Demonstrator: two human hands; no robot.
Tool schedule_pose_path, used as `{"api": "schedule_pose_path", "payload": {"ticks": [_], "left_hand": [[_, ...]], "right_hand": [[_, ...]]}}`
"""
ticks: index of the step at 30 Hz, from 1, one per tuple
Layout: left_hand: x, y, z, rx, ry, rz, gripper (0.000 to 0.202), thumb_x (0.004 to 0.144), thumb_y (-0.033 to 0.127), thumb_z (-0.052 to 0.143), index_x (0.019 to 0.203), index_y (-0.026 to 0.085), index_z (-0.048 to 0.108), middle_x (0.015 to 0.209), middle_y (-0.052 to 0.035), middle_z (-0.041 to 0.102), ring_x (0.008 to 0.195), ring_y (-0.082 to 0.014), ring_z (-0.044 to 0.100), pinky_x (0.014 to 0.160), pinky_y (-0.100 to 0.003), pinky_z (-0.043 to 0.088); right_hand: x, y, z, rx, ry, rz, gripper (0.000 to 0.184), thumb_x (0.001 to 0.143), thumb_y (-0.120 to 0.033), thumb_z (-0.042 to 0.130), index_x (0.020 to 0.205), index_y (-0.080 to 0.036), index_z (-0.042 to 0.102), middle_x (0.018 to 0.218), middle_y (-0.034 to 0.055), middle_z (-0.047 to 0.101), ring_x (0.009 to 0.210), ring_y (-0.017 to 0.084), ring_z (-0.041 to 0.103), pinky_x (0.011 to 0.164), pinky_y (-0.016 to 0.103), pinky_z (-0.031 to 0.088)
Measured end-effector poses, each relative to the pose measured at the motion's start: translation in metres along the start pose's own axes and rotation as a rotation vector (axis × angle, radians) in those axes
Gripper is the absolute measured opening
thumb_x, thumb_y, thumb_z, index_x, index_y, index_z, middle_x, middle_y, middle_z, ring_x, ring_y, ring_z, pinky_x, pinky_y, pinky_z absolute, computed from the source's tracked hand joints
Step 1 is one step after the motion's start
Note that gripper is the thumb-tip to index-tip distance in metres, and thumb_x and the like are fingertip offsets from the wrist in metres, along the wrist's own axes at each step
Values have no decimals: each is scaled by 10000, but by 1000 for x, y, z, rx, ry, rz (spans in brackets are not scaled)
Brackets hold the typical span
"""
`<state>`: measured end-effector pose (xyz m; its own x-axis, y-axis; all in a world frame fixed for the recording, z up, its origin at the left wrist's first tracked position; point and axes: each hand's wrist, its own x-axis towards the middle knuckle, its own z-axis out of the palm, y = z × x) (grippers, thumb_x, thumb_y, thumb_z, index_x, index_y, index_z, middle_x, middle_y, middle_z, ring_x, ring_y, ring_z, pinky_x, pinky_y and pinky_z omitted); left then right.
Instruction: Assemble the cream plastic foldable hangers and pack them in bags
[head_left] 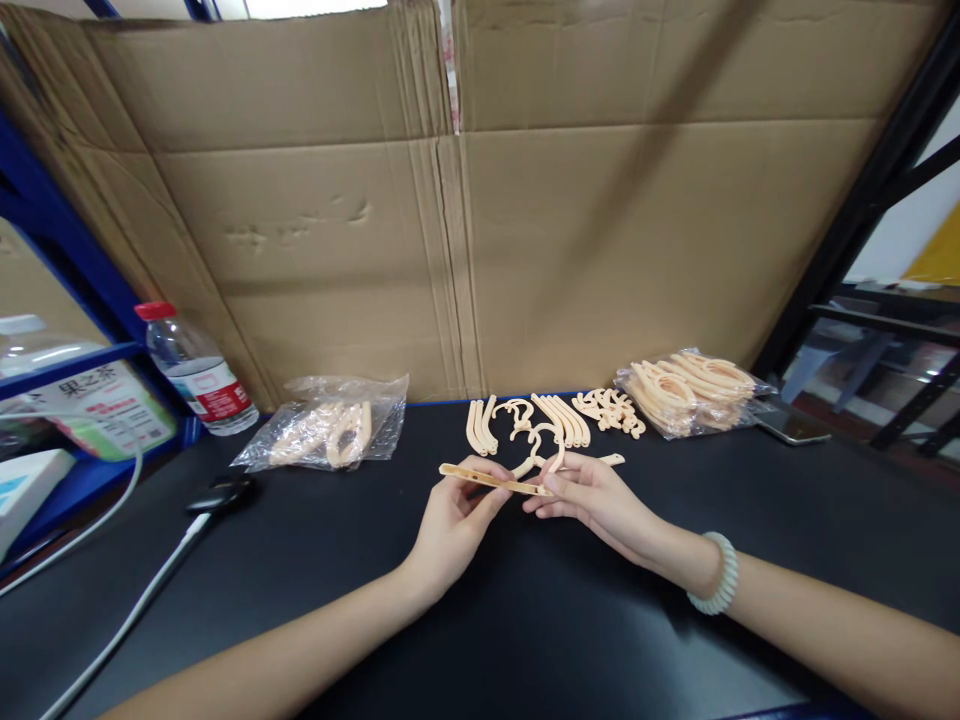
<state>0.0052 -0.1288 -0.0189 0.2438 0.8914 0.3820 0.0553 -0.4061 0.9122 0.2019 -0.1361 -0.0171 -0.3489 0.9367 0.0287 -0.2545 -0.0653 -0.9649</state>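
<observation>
My left hand (450,530) pinches a long cream plastic hanger arm (476,477) between thumb and fingers, above the black table. At the arm's right end, my right hand (604,500) grips a curved cream hanger hook (557,450) that rises from its fingertips. The two parts meet there; whether they are joined I cannot tell. Just behind the hands lie more hanger pieces, partly covered by the fingers. Farther back are a few curved arms (480,428), a row of several arms (562,420), loose hooks (517,412) and a heap of small hanger parts (609,410).
A clear bag of hanger parts (322,430) lies left, and a fuller bag (690,395) right, beside a phone (791,422). A red-capped bottle (199,370) and a black device (219,494) with a white cable (135,610) are left. Cardboard (315,230) walls the back.
</observation>
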Motion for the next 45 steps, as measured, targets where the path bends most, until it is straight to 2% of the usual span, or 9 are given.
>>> {"api": "schedule_pose_path", "payload": {"ticks": [19, 24, 28, 31, 34, 36, 40, 43, 45], "left_hand": [[-1, -1, 3, -72, -29, -68, 135, 788, 277, 678, 861, 174, 632, 895, -44, 651, 897, -205, 645, 813, -327, 544], [-2, 2, 3, -113, -33, -96, 168, 775, 289, 697, 849, 170, 604, 859, -34, 639, 829, -188, 636, 716, -284, 531], [-2, 4, 4, -135, -19, -103, 166, 787, 280, 693, 859, 165, 598, 854, -19, 629, 829, -162, 616, 735, -262, 513], [-1, 3, 3, -174, 4, -118, 193, 783, 282, 705, 882, 166, 587, 858, -14, 632, 842, -157, 614, 768, -270, 517], [-1, 2, 4, -217, 45, -146, 249, 772, 304, 721, 916, 170, 570, 853, -13, 633, 819, -157, 615, 752, -285, 537], [-2, 2, 5, -234, 71, -166, 281, 764, 321, 731, 935, 168, 567, 843, -12, 629, 804, -155, 615, 742, -289, 550], [-5, 5, 9, -274, 112, -240, 312, 742, 345, 752, 917, 160, 573, 820, -4, 626, 775, -140, 619, 753, -289, 564], [-7, 10, 12, -318, 128, -288, 341, 721, 344, 773, 931, 165, 572, 849, -8, 640, 800, -144, 630, 758, -289, 568], [-9, 12, 14, -357, 95, -317, 376, 705, 329, 788, 966, 171, 569, 896, -23, 664, 836, -160, 645, 765, -296, 567]], "right_hand": [[0, 1, 6, -110, 98, -68, 383, 697, -491, 761, 769, -194, 530, 706, 5, 682, 687, 172, 704, 697, 307, 558], [1, 4, 5, -140, 110, -83, 398, 692, -504, 757, 763, -189, 523, 669, 1, 671, 621, 172, 695, 628, 303, 558], [0, 4, 4, -109, 80, -75, 365, 719, -480, 746, 779, -186, 538, 761, 27, 694, 717, 182, 700, 682, 315, 552], [0, 4, 4, -150, 95, -144, 330, 728, -462, 744, 753, -184, 567, 834, 30, 678, 727, 144, 645, 652, 272, 518], [2, 4, 3, -233, 138, -209, 314, 730, -456, 742, 733, -178, 596, 712, -16, 595, 573, 86, 519, 547, 234, 435], [3, 5, 2, -259, 128, -212, 305, 752, -457, 722, 746, -174, 608, 647, -35, 548, 525, 76, 473, 530, 238, 405], [3, 5, 1, -267, 94, -213, 292, 776, -449, 701, 771, -170, 618, 607, -36, 544, 514, 89, 496, 533, 251, 421], [2, 5, 3, -243, 81, -203, 274, 758, -423, 724, 772, -166, 632, 623, -27, 568, 519, 95, 522, 528, 254, 456], [2, 5, 6, -216, 41, -194, 256, 752, -402, 733, 777, -161, 648, 669, -11, 598, 540, 98, 543, 529, 251, 480]]}}
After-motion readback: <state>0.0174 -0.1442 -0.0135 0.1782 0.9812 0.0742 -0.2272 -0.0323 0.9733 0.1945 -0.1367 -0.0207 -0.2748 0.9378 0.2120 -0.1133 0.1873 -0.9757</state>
